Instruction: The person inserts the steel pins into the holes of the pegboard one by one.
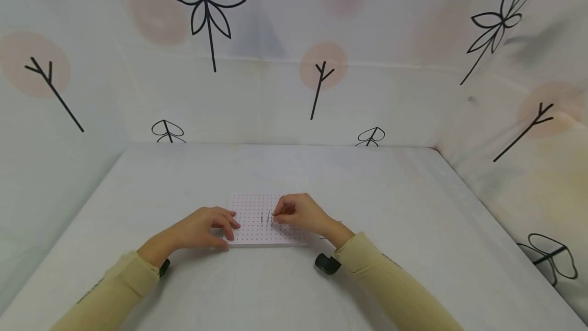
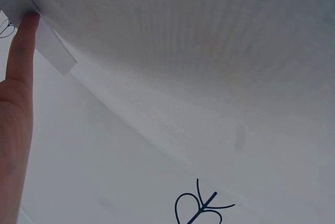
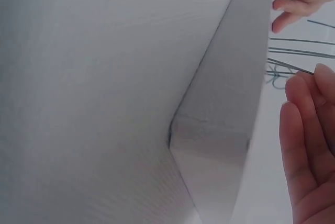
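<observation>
A flat white board (image 1: 245,238) with rows of small reddish dots lies on the table. Several thin dark wire-like sticks (image 1: 262,219) stand up from its middle; in the right wrist view these sticks (image 3: 303,41) stick out from the board's face. My right hand (image 1: 300,212) pinches one thin stick (image 3: 289,65) between thumb and fingertips, close to the other sticks. At the board's left edge my left hand (image 1: 202,226) rests with relaxed, spread fingers. One digit (image 2: 23,46) touches the board's side (image 2: 57,54) in the left wrist view.
Beside the board, partly behind the right wrist, a loose thin dark stick (image 1: 323,239) lies on the white table (image 1: 257,290). Dark wrist-worn devices (image 1: 327,263) show below the wrists. Printed cloth walls (image 1: 275,101) enclose the table at the back and sides.
</observation>
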A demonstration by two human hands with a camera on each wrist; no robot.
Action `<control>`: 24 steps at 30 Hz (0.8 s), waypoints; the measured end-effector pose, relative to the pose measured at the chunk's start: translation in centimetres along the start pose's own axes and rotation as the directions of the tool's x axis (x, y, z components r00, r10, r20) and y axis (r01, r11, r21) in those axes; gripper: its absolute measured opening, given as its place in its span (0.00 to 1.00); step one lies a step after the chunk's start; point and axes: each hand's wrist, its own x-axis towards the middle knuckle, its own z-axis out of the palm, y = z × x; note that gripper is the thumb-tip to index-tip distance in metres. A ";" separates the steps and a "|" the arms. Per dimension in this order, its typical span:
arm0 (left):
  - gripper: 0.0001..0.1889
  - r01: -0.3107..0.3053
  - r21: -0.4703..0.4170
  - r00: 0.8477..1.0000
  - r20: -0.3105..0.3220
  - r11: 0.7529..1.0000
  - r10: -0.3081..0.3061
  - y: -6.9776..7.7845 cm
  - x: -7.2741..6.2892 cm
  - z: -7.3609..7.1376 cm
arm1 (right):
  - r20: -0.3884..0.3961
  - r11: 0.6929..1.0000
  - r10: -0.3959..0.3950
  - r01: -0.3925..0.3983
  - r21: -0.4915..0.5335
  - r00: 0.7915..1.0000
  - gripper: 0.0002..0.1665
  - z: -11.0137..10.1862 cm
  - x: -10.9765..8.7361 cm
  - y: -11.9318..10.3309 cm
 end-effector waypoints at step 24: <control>0.08 -0.003 -0.002 1.000 -0.003 1.000 0.003 0.0 0.0 -0.1 | 0.000 0.993 0.024 -0.024 -0.112 1.000 0.03 -0.4 -0.5 0.2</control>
